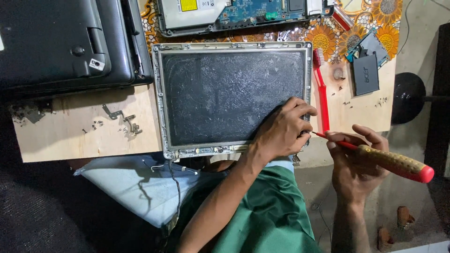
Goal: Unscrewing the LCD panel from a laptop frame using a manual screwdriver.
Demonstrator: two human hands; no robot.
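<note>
A bare laptop screen panel (225, 89) in a metal frame lies on a wooden board, its dark surface dusty. My left hand (281, 129) rests on the panel's near right corner, fingers curled over the edge. My right hand (354, 161) grips a screwdriver (396, 163) with a red and yellow handle. Its thin red shaft points left, and the tip meets the panel's right corner beside my left fingers. Thin wires (171, 168) hang from the panel's near edge over my lap.
A black laptop base (61, 42) lies at the back left, an opened chassis with a circuit board (234, 14) behind the panel. A red toothbrush (321, 89), a small black drive (365, 72), loose hinges (124, 119) and screws sit on the board (70, 136). A black round object (408, 96) is right.
</note>
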